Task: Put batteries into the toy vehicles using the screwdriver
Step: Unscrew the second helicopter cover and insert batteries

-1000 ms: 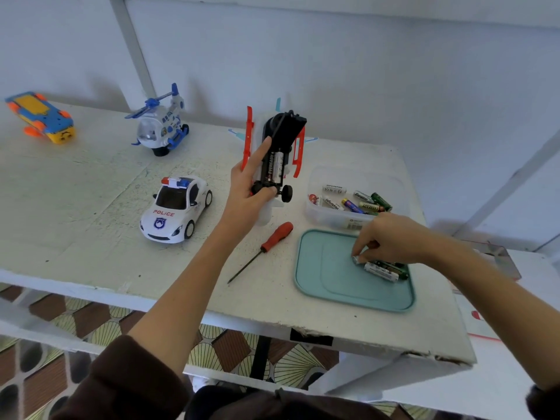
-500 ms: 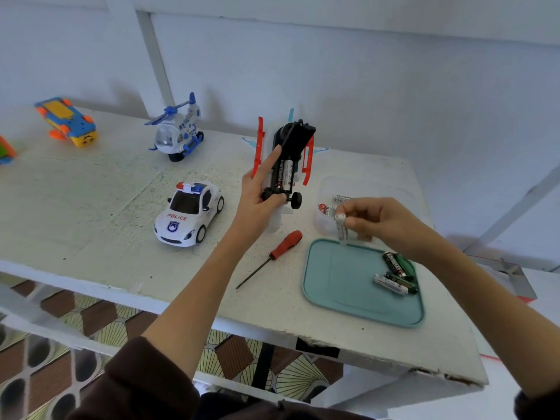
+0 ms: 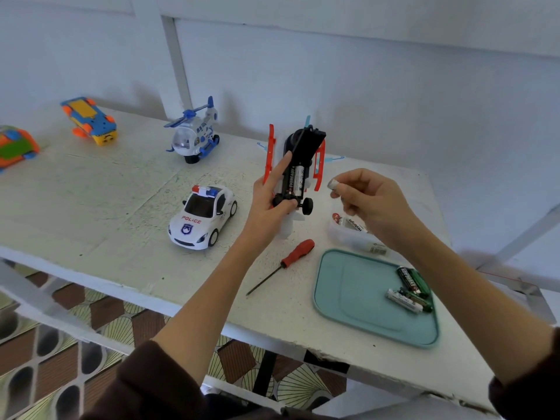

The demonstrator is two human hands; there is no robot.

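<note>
Item one: your left hand (image 3: 266, 204) grips the toy aircraft (image 3: 298, 165) upside down above the white table (image 3: 91, 213), index finger stretched along its black underside, thumb curled at the lower end beside a small black wheel; the battery bay is open and shows an Eveready cell (image 3: 293, 183) seated inside. Item two: your right hand (image 3: 368, 201) is raised just right of the toy, apart from it, fingers curled, pinching a battery (image 3: 332, 184) whose metal end faces the camera. Item three: red-handled screwdriver (image 3: 281, 266), lying loose on the table below the toy, tip toward the near edge, touched by neither hand. Item four: teal tray (image 3: 357, 301) at the near right, holding several loose batteries (image 3: 409, 287) bunched along its right side. Item five: clear plastic container (image 3: 348, 234), just behind the tray and partly hidden by your right wrist; its contents are only partly legible. Item six: police car (image 3: 201, 218), on its wheels, left of your left wrist. Item seven: blue-and-white helicopter (image 3: 194, 134), upright toward the back. Item eight: yellow-and-blue toy (image 3: 89, 119), far back left. Item nine: orange-and-green toy (image 3: 15, 147), cut off at the left edge.
</note>
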